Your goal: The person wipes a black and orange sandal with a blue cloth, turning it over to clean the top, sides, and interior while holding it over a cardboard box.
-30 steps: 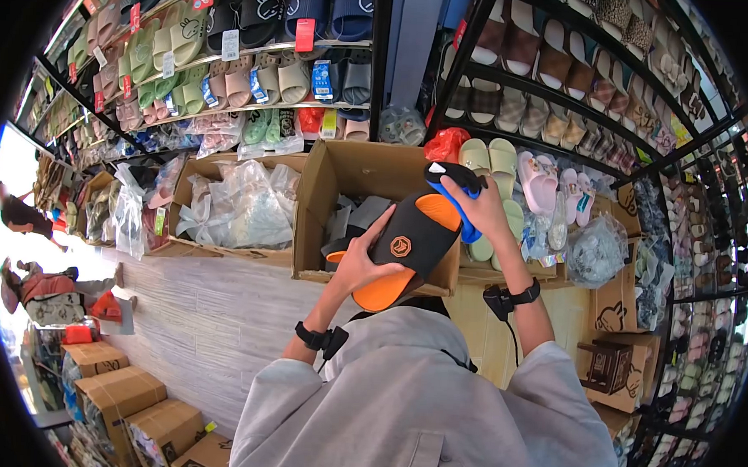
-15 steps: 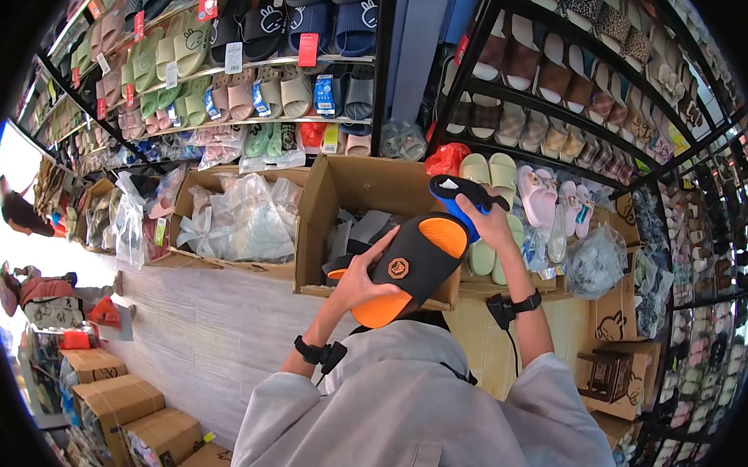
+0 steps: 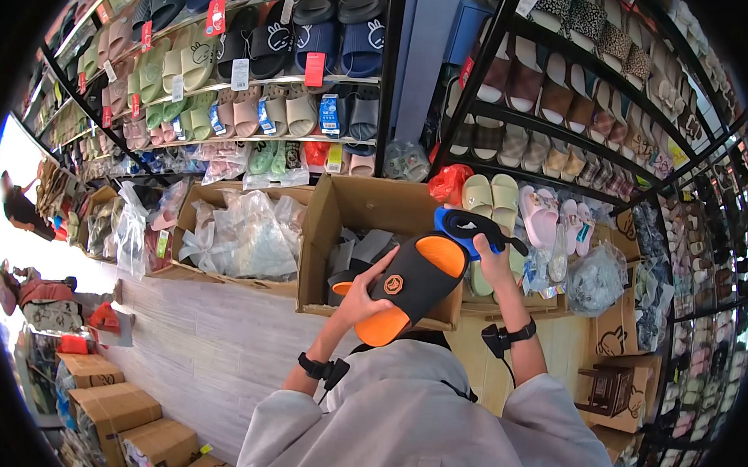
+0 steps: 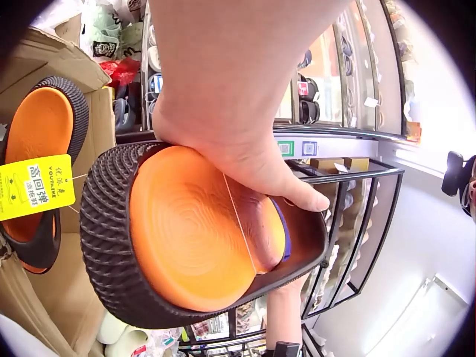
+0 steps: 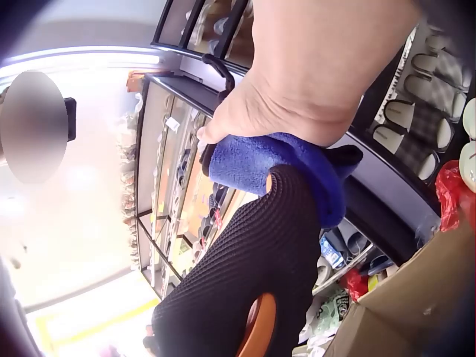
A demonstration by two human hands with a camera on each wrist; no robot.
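Note:
My left hand [image 3: 363, 298] grips a black and orange slide slipper [image 3: 422, 279] across its strap, tilted above an open cardboard box [image 3: 313, 256]. An orange badge marks the strap. In my right hand [image 3: 498, 268] is a blue plush cloth [image 3: 456, 224] with black parts, held against the slipper's upper end. The right wrist view shows the plush cloth [image 5: 249, 162] wrapped over that end. A thin thread runs across the orange insole [image 4: 186, 230] in the left wrist view. Below, a matching slipper [image 4: 41, 126] lies in the box beside a yellow tag [image 4: 37, 186].
A box of plastic-wrapped goods [image 3: 241, 228] stands to the left. Green slippers [image 3: 492, 197] and pink slippers [image 3: 537, 216] sit to the right, near a red plastic bag [image 3: 451, 183]. Shelves of slippers [image 3: 307, 43] rise ahead and on the right. More cartons [image 3: 116, 406] line the lower left.
My right hand has turned and shifted slightly right and down with the blue plush cloth, showing more of its black part. The left hand keeps its hold on the slipper, which has tilted slightly.

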